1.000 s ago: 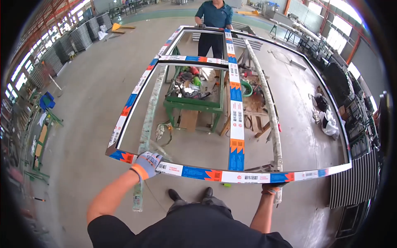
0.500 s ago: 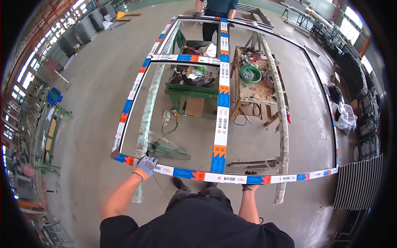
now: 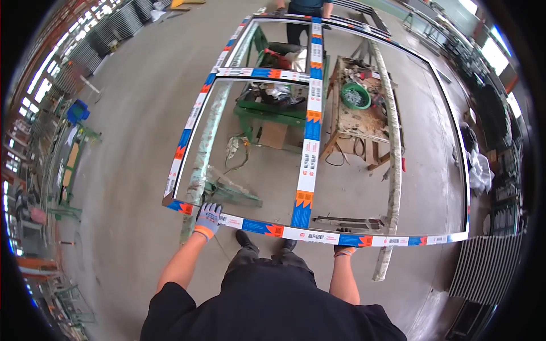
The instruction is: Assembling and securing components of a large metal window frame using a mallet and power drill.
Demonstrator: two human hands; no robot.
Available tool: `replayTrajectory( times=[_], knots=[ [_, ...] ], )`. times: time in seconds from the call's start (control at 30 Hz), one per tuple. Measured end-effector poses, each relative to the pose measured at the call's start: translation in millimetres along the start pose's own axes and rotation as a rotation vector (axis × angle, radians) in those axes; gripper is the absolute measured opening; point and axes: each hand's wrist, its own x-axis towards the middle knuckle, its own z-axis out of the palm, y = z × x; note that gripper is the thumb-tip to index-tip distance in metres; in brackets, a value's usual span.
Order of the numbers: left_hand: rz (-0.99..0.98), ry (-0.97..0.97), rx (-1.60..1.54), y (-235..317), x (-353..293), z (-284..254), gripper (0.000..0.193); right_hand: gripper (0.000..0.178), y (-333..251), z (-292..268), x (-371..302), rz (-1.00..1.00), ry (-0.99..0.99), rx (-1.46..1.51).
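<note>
A large window frame (image 3: pixel 307 170), wrapped in white, blue and orange film, spans the space before me, divided by an upright bar and a shorter crossbar. My left hand (image 3: pixel 209 217), in a grey glove with an orange cuff, is closed over the near rail by its left corner. Further right, my right hand (image 3: pixel 344 249) grips the same rail from below; most of its fingers are hidden by the rail. Two long wrapped poles, the left one (image 3: pixel 213 125) and the right one (image 3: pixel 392 136), run lengthwise beneath the frame. Across from me, a co-worker's gloved hand (image 3: pixel 280 12) is at the far rail.
Under the frame stand a green workbench (image 3: pixel 267 113) with clutter and a wooden table (image 3: pixel 364 125) bearing a green basket (image 3: pixel 355 96) of small parts. A green metal stand (image 3: pixel 233 196) is near the left pole. Ribbed panels (image 3: pixel 488 267) lean at the right.
The whole view has shifted, with most things sitting higher in the picture. The frame's near left corner appears slightly further right over the left pole. Both my hands remain on the near rail.
</note>
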Motion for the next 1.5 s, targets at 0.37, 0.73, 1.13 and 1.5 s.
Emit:
replayTrajectory(
  times=[0.37,0.73,1.13,1.5],
  knots=[
    [-1.106,0.251,-0.685,82.3,-217.6,67.8,0.060,0.052,-1.4,-104.1,-39.8,0.972,-0.167,-0.539],
    [-1.685,-0.535,-1.065,208.6,-522.1,289.9,0.011,0.025,284.5,191.7,-253.1,-0.872,-1.433,-1.876],
    [-2.212,0.157,-1.993,129.3,-693.0,374.2,0.015,0.043,431.4,200.4,-234.2,-1.067,-0.733,-2.437],
    [-1.578,0.486,-1.885,-199.3,-561.6,374.5,0.009,0.046,457.2,202.8,-248.9,-1.031,-0.205,-2.458]
  ],
)
